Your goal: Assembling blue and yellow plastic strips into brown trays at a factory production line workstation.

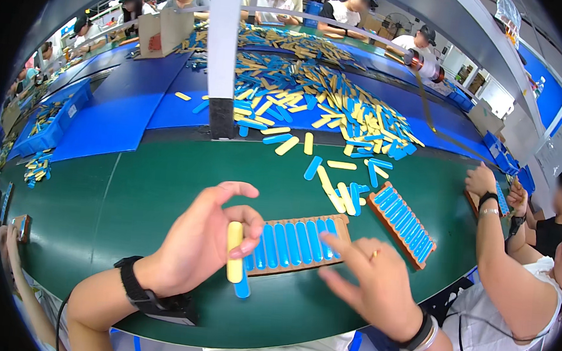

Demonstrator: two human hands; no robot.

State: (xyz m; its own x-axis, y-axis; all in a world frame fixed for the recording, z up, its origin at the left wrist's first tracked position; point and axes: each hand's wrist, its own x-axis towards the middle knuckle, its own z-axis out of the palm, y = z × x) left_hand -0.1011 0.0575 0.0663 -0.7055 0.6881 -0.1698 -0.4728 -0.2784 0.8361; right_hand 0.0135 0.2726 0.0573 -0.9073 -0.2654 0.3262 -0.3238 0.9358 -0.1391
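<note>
My left hand [201, 245] is closed round a yellow strip with rounded ends [233, 263], held upright between the curled fingers, with the index finger raised. A blue strip [242, 287] shows just below and behind it; whether the hand also holds that one I cannot tell. Beside this hand lies a brown slotted tray [343, 229] with a row of blue strips [292, 245] in its slots. Over the tray's right end is my right hand [381, 283], fingers spread and slightly blurred, nothing seen in them. The tray's left end is hidden behind my left hand.
A second brown tray [384, 189] with blue strips lies to the right. Loose blue and yellow strips [294, 85] are heaped on the blue surface beyond, some spilling onto the green table [154, 212]. A post [220, 116] rises at the far edge. Co-workers sit around.
</note>
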